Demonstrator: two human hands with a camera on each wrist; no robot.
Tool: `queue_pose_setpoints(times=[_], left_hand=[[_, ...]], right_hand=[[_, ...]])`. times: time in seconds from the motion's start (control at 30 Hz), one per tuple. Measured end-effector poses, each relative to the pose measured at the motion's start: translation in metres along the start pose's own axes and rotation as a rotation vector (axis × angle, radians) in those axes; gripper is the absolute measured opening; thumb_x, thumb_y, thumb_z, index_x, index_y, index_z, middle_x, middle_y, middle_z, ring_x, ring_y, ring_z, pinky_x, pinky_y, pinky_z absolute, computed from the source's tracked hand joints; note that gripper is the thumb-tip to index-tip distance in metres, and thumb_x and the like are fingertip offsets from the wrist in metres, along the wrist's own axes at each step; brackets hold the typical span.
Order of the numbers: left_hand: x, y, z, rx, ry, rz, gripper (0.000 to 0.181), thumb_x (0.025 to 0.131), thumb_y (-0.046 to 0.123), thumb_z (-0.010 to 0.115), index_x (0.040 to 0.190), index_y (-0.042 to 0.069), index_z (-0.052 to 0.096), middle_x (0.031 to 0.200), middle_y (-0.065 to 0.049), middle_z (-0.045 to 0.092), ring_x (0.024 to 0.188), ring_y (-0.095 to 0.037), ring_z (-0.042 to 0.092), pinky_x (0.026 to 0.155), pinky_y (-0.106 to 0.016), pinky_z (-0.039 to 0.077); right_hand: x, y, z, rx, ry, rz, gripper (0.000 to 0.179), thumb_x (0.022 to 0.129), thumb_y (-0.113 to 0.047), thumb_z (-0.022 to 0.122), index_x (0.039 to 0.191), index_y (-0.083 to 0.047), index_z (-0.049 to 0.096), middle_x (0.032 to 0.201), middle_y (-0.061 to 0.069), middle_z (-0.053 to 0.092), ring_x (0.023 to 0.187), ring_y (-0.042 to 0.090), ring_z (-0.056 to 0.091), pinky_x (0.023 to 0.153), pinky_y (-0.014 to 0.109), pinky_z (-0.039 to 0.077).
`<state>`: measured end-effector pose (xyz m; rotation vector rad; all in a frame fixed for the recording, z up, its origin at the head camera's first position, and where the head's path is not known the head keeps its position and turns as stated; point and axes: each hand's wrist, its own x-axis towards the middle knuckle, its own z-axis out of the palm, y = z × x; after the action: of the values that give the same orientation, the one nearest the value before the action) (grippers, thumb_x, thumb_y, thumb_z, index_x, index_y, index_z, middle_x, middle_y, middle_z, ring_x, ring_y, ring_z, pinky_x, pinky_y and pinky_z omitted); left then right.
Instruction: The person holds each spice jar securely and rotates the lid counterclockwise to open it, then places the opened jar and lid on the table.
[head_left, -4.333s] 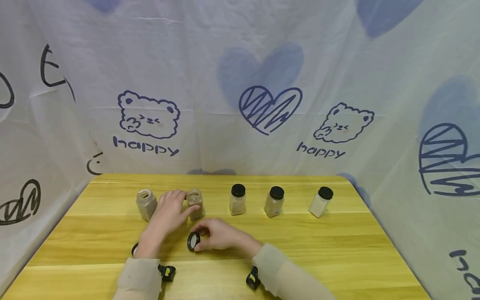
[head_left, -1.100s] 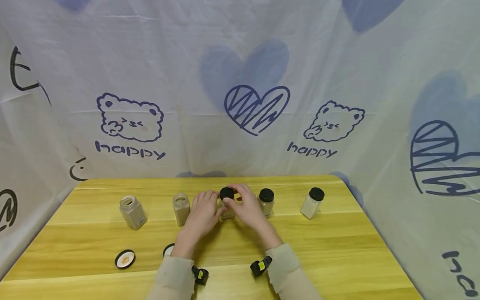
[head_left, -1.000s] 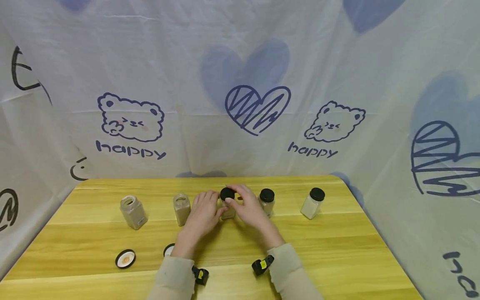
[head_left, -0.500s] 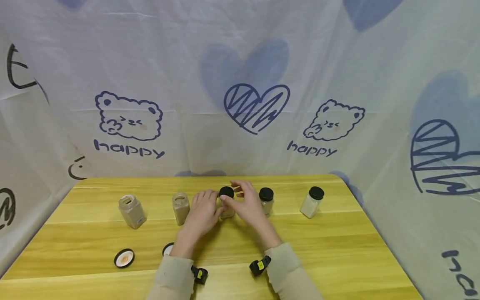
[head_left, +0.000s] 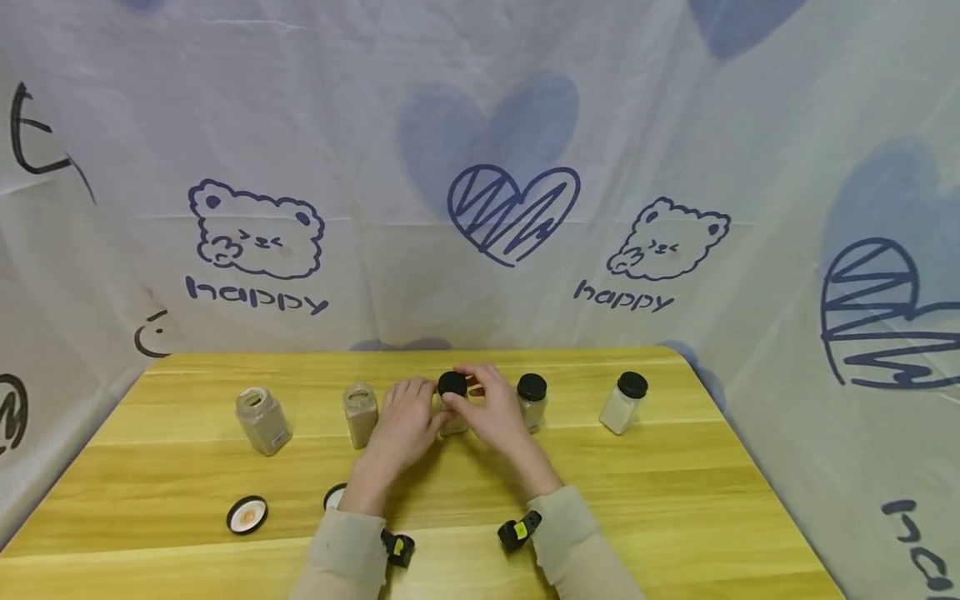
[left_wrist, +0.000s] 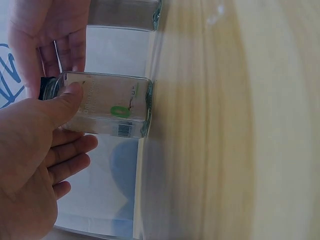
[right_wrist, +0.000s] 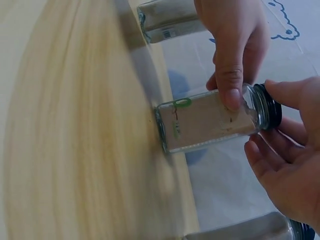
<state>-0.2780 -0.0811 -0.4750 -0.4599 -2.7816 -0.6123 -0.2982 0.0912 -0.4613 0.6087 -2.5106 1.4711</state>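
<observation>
A square glass spice jar (right_wrist: 210, 122) with pale brown contents stands upright in the middle of the row. My left hand (head_left: 405, 422) grips its body, thumb across the printed front and fingers behind. The jar's black lid (head_left: 452, 383) is at its mouth, with glass threads showing below it in the right wrist view. Around that lid my right hand (head_left: 497, 414) pinches with thumb and fingertips. To the left stand two uncapped jars, a far-left jar (head_left: 263, 422) and a nearer jar (head_left: 361, 416) beside my left hand.
One removed lid (head_left: 247, 515) lies with its white inside up at the front left; another lid (head_left: 335, 497) is partly hidden by my left forearm. Two capped jars, a near one (head_left: 533, 404) and a far-right one (head_left: 623, 404), stand right of my hands. A printed cloth (head_left: 360, 167) hangs behind the table.
Both hands moved right from the second jar to the middle one, and the second jar's lid was set down. Lately my right fingers spread off the middle lid, then closed on it again.
</observation>
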Motion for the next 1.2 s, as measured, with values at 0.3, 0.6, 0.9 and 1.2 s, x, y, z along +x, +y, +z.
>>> queue_pose_setpoints(times=[0.3,0.6,0.9,1.2], left_hand=[[-0.002,0.001,-0.001,0.001,-0.008,-0.004,0.050,0.099,0.030,0.073,0.133,-0.005,0.061,0.130,-0.018,0.061,0.127,-0.038,0.052,0.115,-0.055,0.037],[-0.002,0.001,0.000,0.009,-0.008,-0.004,0.053,0.099,0.030,0.073,0.135,-0.006,0.060,0.133,-0.019,0.060,0.129,-0.039,0.051,0.116,-0.055,0.036],[-0.002,0.002,0.001,0.014,0.013,0.017,0.046,0.098,0.025,0.074,0.131,-0.006,0.062,0.130,-0.018,0.062,0.125,-0.038,0.053,0.114,-0.054,0.037],[-0.002,0.003,-0.001,0.010,0.023,0.019,0.050,0.098,0.027,0.074,0.132,-0.007,0.061,0.129,-0.019,0.062,0.126,-0.039,0.053,0.114,-0.055,0.038]], right_hand=[[-0.001,-0.001,-0.004,0.037,-0.121,0.001,0.047,0.102,-0.015,0.067,0.147,-0.008,0.057,0.148,0.014,0.057,0.137,0.033,0.052,0.108,0.051,0.049],[-0.001,-0.002,0.002,0.091,0.023,0.023,0.049,0.097,-0.022,0.075,0.141,-0.008,0.059,0.140,0.011,0.058,0.126,0.030,0.056,0.104,0.049,0.052],[-0.002,0.000,0.009,0.016,0.043,0.007,0.047,0.094,-0.016,0.079,0.136,-0.004,0.062,0.132,0.014,0.058,0.116,0.030,0.059,0.097,0.046,0.055],[-0.001,-0.002,0.006,-0.022,0.019,-0.042,0.042,0.096,-0.010,0.075,0.136,-0.004,0.064,0.133,0.014,0.062,0.120,0.031,0.060,0.098,0.048,0.055]])
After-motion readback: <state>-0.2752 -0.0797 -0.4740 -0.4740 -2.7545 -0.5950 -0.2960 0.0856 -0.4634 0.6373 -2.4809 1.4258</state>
